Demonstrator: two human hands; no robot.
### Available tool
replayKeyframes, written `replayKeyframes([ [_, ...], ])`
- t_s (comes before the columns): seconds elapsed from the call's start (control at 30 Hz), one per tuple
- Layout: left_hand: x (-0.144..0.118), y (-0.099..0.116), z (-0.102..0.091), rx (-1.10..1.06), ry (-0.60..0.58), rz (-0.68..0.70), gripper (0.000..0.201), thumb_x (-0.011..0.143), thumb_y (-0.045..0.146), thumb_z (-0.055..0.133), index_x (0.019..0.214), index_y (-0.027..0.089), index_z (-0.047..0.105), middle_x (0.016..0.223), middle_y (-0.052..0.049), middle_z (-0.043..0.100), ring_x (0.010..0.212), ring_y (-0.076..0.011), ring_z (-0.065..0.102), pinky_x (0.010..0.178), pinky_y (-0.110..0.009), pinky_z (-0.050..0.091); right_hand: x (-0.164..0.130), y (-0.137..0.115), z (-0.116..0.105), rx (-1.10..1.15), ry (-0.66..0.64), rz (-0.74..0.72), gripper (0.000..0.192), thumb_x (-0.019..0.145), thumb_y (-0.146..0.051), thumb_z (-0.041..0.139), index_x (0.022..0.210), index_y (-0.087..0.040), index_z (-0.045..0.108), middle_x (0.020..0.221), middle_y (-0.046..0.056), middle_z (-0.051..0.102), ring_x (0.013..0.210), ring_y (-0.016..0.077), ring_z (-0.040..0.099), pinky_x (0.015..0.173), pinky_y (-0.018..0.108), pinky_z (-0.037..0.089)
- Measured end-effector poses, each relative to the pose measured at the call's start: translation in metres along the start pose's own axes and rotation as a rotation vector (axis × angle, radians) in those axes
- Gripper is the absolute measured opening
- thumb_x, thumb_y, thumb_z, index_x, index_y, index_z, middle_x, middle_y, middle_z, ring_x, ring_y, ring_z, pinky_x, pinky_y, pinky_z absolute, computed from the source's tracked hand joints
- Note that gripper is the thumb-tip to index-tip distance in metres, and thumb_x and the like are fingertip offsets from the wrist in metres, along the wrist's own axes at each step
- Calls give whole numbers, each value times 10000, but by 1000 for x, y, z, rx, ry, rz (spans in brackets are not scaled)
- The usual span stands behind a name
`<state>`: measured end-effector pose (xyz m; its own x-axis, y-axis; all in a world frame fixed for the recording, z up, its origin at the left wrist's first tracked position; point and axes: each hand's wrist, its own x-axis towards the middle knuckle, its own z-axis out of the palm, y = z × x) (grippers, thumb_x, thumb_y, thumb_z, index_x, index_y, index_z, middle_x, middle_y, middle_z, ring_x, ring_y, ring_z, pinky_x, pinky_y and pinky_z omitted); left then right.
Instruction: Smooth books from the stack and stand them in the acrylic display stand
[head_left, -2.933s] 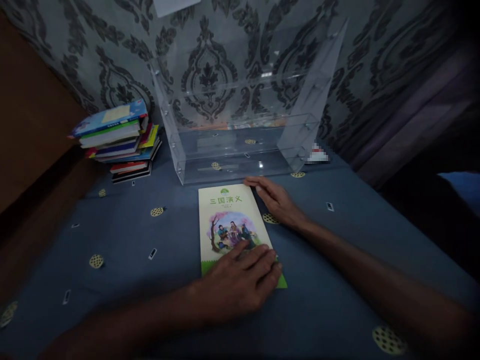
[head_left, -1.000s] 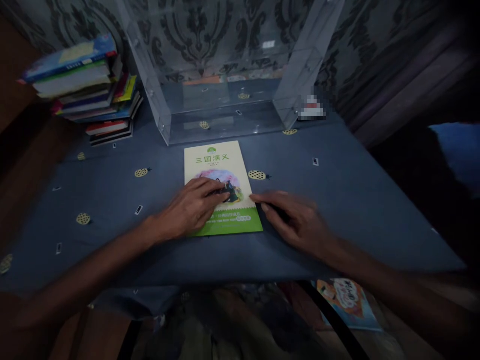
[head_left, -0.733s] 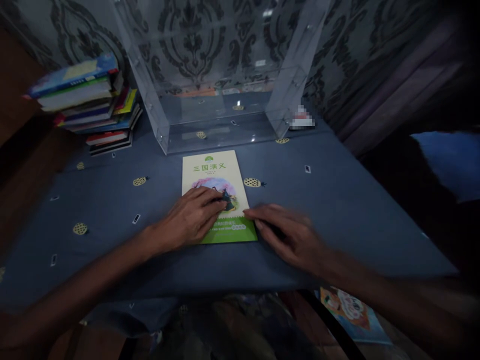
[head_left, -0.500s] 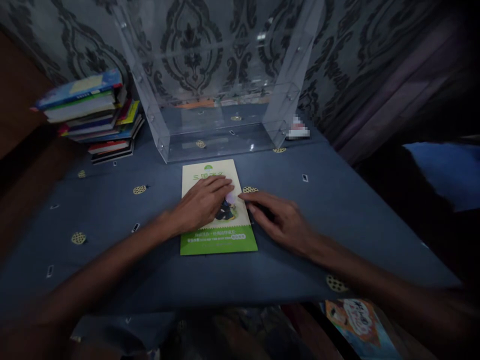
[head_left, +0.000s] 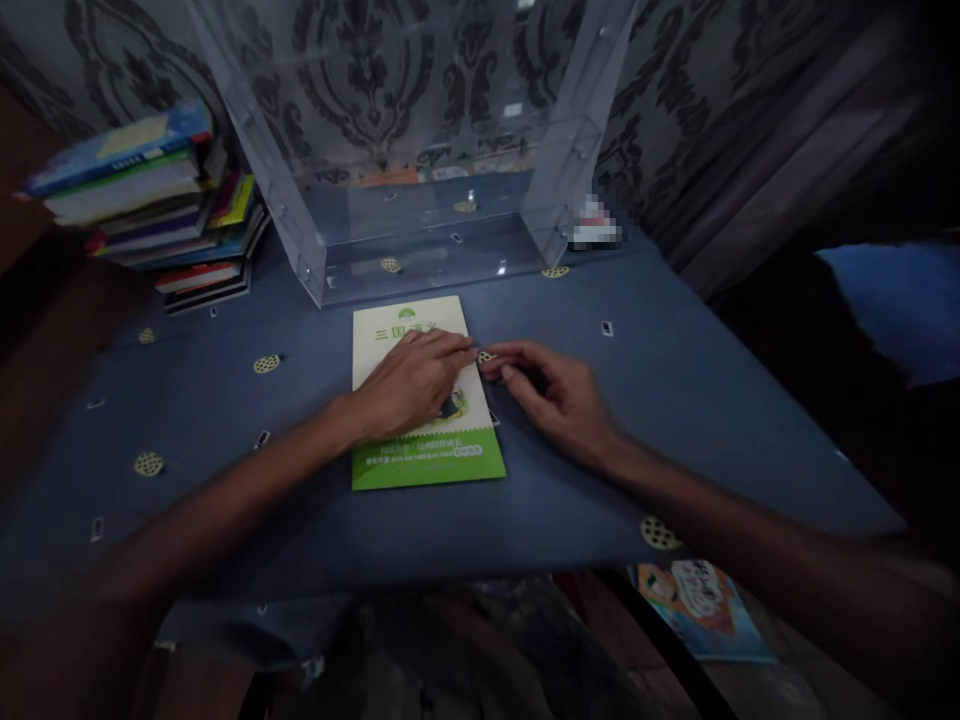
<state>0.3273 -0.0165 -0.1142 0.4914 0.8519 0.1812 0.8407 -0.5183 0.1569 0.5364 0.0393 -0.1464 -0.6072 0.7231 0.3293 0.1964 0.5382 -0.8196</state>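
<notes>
Book (head_left: 429,462) is lying shut under my left hand (head_left: 415,385), whose palm is resting on the cover and gripping nothing. My right hand (head_left: 559,398) is curling its fingers beside the book's right edge; I cannot tell whether they are pinching it. Both hands are now sitting further up the book than a moment ago, so I am judging that the handling is shifting toward its upper half. Farther out, a clear rack (head_left: 559,160) is standing just beyond it on the blue cloth (head_left: 600,450), a book stack (head_left: 161,205) leaning at the left.
</notes>
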Motion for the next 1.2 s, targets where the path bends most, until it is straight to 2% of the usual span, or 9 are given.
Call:
replayKeyframes([
  [0.13,-22,29,-4,-59,-28,53,336,987,123,443,1269,141,624,1319,-124,644,1203,-245,596,988,-427,483,0,1,0,101,19,46,237,953,-261,524,1153,-210,642,986,55,771,895,193,732,808,343,587],
  [0.37,-56,59,-8,-71,-32,118,351,987,94,432,1280,160,614,1340,-124,630,1268,-253,553,1023,-452,470,-11,-11,-2,18,-110,-28,282,958,-226,503,1196,-187,650,989,61,778,894,188,732,760,309,581],
  [0.47,-61,63,-7,-57,-6,123,318,1008,128,426,1268,147,608,1312,-129,637,1237,-250,569,992,-429,487,-21,-16,-5,-32,-136,-102,274,967,-215,494,1180,-177,663,1012,73,773,889,185,733,735,293,582],
  [0.6,-62,66,-2,20,46,121,279,1028,262,479,1240,125,599,1246,-120,660,1157,-254,600,965,-411,498,-38,-22,-9,-68,-156,-168,259,963,-185,510,1157,-214,679,1051,63,770,923,182,734,804,308,591],
  [0.8,-60,71,4,178,108,111,254,1013,234,520,1188,69,603,1170,-138,675,1040,-253,619,901,-393,517,-57,-31,-11,-12,-165,-223,271,952,-136,517,1126,-221,706,996,62,773,896,172,738,785,290,597],
  [0.9,-60,74,4,253,139,133,223,1014,197,512,1149,59,623,1133,-136,687,1000,-240,628,898,-378,522,-61,-31,-11,37,-177,-194,270,947,-134,519,1122,-216,708,1037,67,776,892,166,742,798,291,601],
  [1.0,-60,76,4,304,141,157,216,1005,147,506,1157,53,626,1130,-143,691,1014,-242,633,903,-380,529,-62,-31,-11,83,-179,-107,254,945,-164,528,1110,-220,713,1063,61,780,887,169,749,829,306,608],
  [1.1,-60,76,4,326,132,166,225,1011,134,481,1168,63,625,1128,-148,695,1032,-242,637,898,-385,542,-62,-31,-12,109,-180,-34,237,950,-221,535,1093,-229,724,1015,50,787,871,181,754,828,326,619],
  [1.2,-60,77,5,356,132,169,225,1017,136,471,1155,64,633,1103,-140,709,1017,-233,648,897,-374,551,-61,-31,-13,107,-176,-27,237,953,-231,529,1082,-230,728,968,43,787,856,178,752,815,322,621],
])
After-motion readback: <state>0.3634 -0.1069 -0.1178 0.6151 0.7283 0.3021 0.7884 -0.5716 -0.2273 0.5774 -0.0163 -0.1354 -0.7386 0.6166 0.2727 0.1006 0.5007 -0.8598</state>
